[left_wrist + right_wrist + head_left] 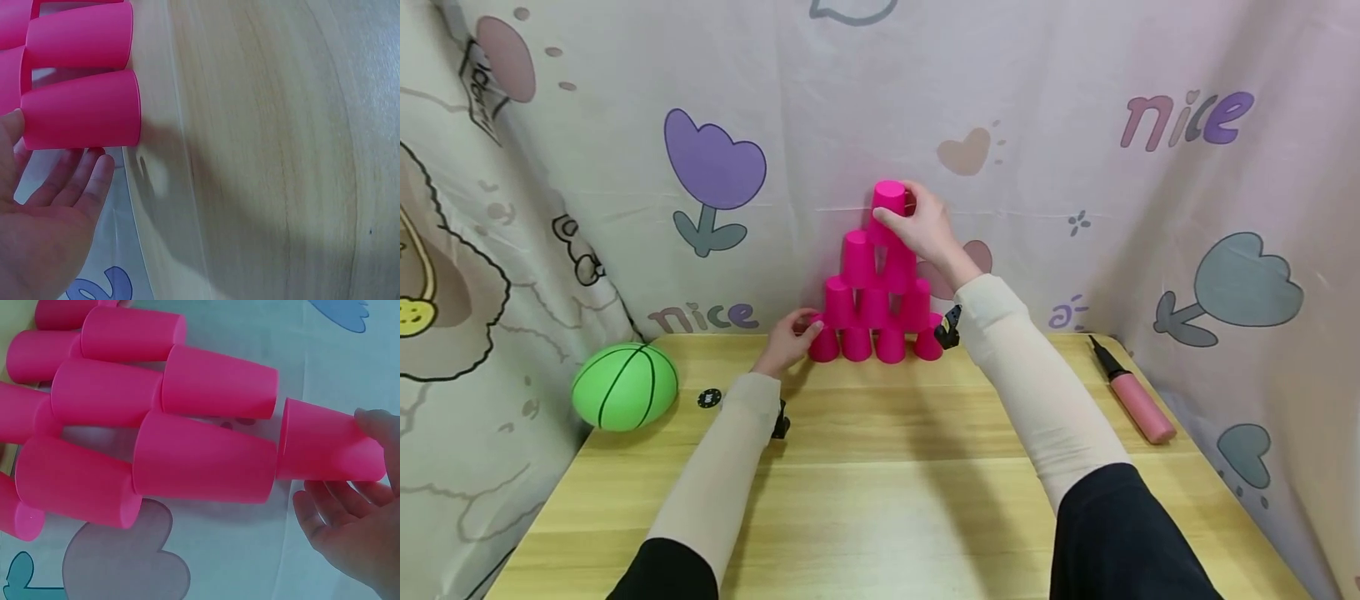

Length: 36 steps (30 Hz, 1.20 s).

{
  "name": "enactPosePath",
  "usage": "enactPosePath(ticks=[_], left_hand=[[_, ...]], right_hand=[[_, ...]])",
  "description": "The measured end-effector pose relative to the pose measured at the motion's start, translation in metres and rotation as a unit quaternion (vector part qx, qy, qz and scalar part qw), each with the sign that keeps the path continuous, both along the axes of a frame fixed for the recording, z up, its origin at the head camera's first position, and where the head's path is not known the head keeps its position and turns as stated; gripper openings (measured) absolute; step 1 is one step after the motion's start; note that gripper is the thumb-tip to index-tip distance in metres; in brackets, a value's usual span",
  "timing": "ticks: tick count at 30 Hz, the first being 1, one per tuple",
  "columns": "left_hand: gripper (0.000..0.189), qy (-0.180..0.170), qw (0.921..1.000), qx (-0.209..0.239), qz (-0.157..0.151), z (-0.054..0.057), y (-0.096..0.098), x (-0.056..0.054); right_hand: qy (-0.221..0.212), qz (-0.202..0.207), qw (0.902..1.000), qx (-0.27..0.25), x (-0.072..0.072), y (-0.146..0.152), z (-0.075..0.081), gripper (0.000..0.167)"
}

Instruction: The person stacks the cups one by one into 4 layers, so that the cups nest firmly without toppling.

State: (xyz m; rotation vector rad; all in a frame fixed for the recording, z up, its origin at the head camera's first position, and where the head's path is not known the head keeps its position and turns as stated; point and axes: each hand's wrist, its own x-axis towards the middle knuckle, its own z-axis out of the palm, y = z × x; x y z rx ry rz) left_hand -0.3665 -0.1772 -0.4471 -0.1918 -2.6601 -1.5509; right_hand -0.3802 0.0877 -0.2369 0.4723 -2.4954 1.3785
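Note:
Pink cups stand upside down in a stacked pyramid against the wall. My right hand (928,225) holds the top cup (889,197) at its closed end, thumb on one side and fingers on the other. In the right wrist view that cup (331,444) sits at the rim against the closed end of the cup below (206,459). My left hand (788,340) is at the left end of the bottom row. In the left wrist view, its thumb and index finger pinch the closed end of the bottom-left cup (81,112), and the other fingers extend beside it.
A green ball with black lines (625,387) rests at the table's left edge, near a small black-and-white disc (709,398). At the right edge lies a pink hand pump (1138,404) with a black nozzle. Printed curtains (850,100) hang close behind the wooden table (865,500).

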Motion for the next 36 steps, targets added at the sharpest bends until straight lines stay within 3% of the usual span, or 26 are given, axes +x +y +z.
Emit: enactPosePath(ticks=[12, 24, 30, 36], left_hand=[[0.045, 0.007, 1.0, -0.002, 0.002, 0.0, 0.002, -0.004], [0.045, -0.013, 0.9999, 0.004, 0.003, 0.0, 0.01, -0.005], [0.045, -0.006, 1.0, 0.006, 0.0, 0.0, 0.009, -0.007], [0.047, -0.013, 0.9999, 0.0, 0.004, 0.002, 0.007, 0.001]], right_hand=[[-0.012, 0.007, 0.9998, 0.016, -0.008, -0.004, 0.004, 0.059], [-0.019, -0.008, 0.9995, 0.026, -0.011, 0.001, 0.005, 0.063], [-0.031, -0.009, 0.9993, 0.018, -0.007, 0.009, 0.007, 0.075], [-0.039, -0.005, 0.9992, 0.0, 0.005, 0.021, 0.007, 0.082]])
